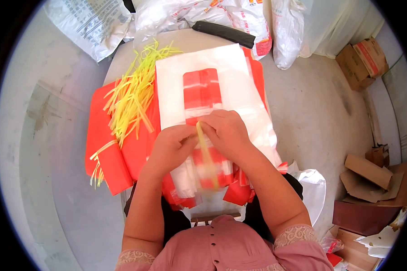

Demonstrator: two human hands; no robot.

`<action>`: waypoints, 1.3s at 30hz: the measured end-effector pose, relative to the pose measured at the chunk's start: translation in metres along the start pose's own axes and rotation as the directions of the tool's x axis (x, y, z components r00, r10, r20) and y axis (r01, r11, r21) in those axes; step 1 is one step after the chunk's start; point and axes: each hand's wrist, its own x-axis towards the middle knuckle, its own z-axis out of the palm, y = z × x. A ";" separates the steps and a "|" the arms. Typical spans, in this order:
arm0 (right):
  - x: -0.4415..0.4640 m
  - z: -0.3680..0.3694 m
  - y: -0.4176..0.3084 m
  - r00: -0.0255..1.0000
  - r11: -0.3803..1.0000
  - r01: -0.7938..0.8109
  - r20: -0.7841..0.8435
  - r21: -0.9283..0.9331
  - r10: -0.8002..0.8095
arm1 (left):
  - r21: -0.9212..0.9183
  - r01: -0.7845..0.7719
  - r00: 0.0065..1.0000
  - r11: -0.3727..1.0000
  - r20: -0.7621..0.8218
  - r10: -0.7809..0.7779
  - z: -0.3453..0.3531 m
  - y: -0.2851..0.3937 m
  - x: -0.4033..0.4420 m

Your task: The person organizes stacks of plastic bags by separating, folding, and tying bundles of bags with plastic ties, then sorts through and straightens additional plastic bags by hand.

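Note:
A yellow strip (205,149) hangs from between my two hands, its lower part blurred. My left hand (175,143) and my right hand (225,133) meet over a folded red-and-white bundle (208,168), both with fingers pinched at the strip's top end. Beneath them lies a stack of white sheets (172,86) with a red panel (202,88) in the middle. Left of the stack, a loose pile of yellow strips (133,97) rests on red sheets (97,110). A red roll (114,167) with a yellow strip around it lies at the near left corner.
A black roll (224,34) lies at the table's far edge (117,61), near white plastic bags (289,31). Cardboard boxes (362,63) stand on the floor at the far right, and opened cartons (371,180) at the near right.

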 end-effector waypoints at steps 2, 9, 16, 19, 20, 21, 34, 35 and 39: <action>0.000 0.001 0.001 1.000 1.000 0.008 -0.013 -0.019 -0.009 | -0.043 0.028 0.999 0.999 -0.044 -0.029 0.002 0.000 0.000; -0.006 0.007 -0.003 0.999 0.981 0.031 0.033 -0.191 -0.025 | -0.057 0.056 0.993 0.997 -0.100 -0.062 0.004 0.005 0.002; -0.006 0.014 -0.006 0.990 0.971 0.138 -0.002 -0.196 -0.141 | 0.351 -0.238 0.929 0.906 -0.188 0.318 0.013 -0.004 0.006; -0.007 0.016 -0.005 0.991 0.973 0.128 -0.010 -0.191 -0.133 | 0.440 -0.293 0.894 0.849 -0.189 0.407 0.015 0.000 0.007; -0.008 0.016 -0.004 0.993 0.974 0.119 -0.003 -0.194 -0.122 | 0.445 -0.321 0.876 0.836 -0.197 0.441 0.016 0.002 0.009; -0.007 0.015 -0.004 0.994 0.978 0.109 0.016 -0.176 -0.108 | 0.450 -0.349 0.856 0.822 -0.203 0.475 0.017 0.004 0.009; -0.009 0.002 -0.004 0.997 0.993 0.009 0.077 -0.116 0.000 | 0.448 -0.085 0.900 0.890 -0.349 0.261 0.014 -0.009 -0.003; -0.010 0.001 -0.003 0.997 0.994 0.005 0.072 -0.110 0.003 | 0.483 -0.074 0.908 0.873 -0.330 0.260 0.010 -0.011 -0.005; -0.007 -0.003 -0.001 0.998 0.998 -0.055 0.035 -0.008 0.056 | 0.515 0.005 0.944 0.857 -0.285 0.166 0.006 -0.013 -0.004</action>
